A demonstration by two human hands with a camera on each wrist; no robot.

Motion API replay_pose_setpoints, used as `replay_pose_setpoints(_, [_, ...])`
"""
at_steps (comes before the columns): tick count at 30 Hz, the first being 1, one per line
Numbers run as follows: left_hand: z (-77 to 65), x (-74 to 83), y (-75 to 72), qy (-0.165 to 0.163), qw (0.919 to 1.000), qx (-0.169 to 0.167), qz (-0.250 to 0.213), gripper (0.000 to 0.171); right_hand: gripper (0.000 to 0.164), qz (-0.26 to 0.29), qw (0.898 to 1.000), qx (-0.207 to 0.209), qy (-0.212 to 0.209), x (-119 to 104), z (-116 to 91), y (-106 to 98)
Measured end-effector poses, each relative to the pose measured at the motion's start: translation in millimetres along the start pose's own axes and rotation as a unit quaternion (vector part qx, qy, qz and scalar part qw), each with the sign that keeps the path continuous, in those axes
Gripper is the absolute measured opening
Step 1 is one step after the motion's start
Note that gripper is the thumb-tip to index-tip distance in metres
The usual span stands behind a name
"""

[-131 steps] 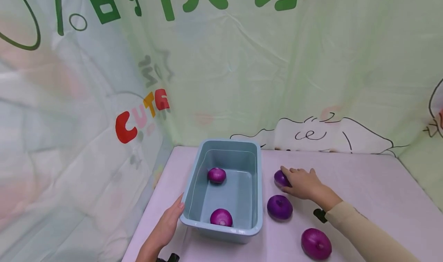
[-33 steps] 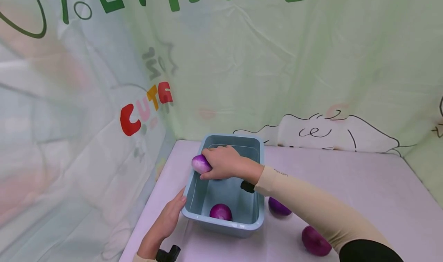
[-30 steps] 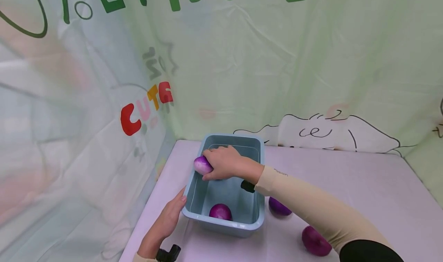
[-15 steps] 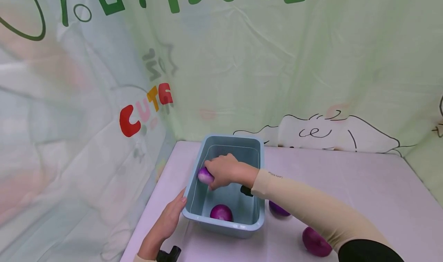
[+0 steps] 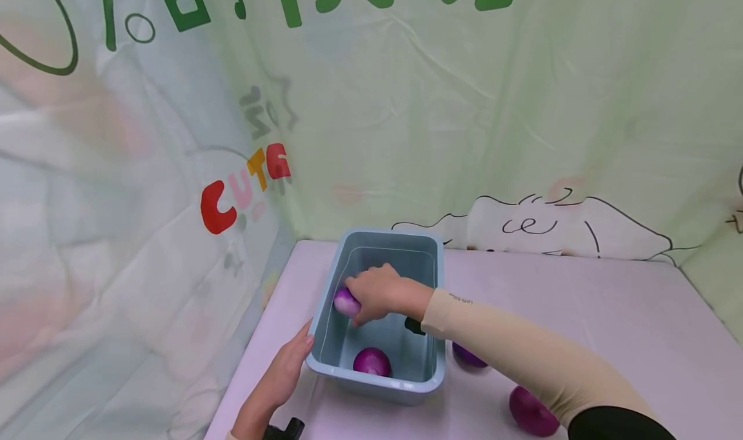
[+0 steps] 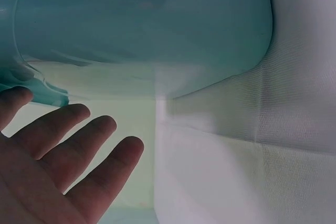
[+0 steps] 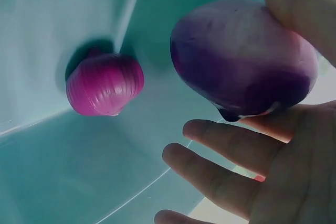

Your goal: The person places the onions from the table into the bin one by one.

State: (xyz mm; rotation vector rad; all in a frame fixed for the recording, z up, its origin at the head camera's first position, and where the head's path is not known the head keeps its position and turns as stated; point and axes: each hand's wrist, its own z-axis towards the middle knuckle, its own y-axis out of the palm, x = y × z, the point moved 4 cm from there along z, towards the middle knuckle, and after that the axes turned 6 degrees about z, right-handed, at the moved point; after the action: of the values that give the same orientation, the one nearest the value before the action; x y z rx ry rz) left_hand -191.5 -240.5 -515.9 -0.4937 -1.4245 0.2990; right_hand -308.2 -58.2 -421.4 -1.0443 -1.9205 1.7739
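In the head view, a light blue plastic bin (image 5: 432, 382) stands on the table. My right hand (image 5: 378, 293) reaches into it and holds a purple onion (image 5: 347, 302) near the left wall. The right wrist view shows that onion (image 7: 241, 59) pinched between thumb and index finger, the other fingers (image 7: 210, 177) extended. Close by in the bin lies a smaller-looking magenta onion (image 7: 105, 85). One onion (image 5: 372, 362) rests at the bin's near end. My left hand (image 5: 282, 370) touches the bin's left rim, its fingers (image 6: 113, 174) fairly straight and spread in the left wrist view.
Two more onions lie on the table right of the bin: a dark purple one (image 5: 469, 356) and a magenta one (image 5: 531, 411), both partly covered by the right sleeve (image 5: 511, 337). A printed curtain (image 5: 371, 137) hangs behind and to the left.
My right hand has picked up the farthest onion from the table right of the bin, carried it left over the rim and lowered it inside. The left hand stays at the rim.
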Motion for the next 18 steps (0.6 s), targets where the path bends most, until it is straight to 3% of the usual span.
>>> replay_pose_setpoints(10, [-0.4,-0.5,1.8,-0.005,0.9999,-0.010,0.002,0.058,0.086,-0.021,1.000,-0.012,0.006,-2.3,0.8,1.9])
replay_pose_setpoints(18, [-1.0,-0.9,0.8,0.000,0.9999,-0.011,0.003,0.057,0.077,-0.036,0.999,-0.012,0.014,-0.9,3.1,0.0])
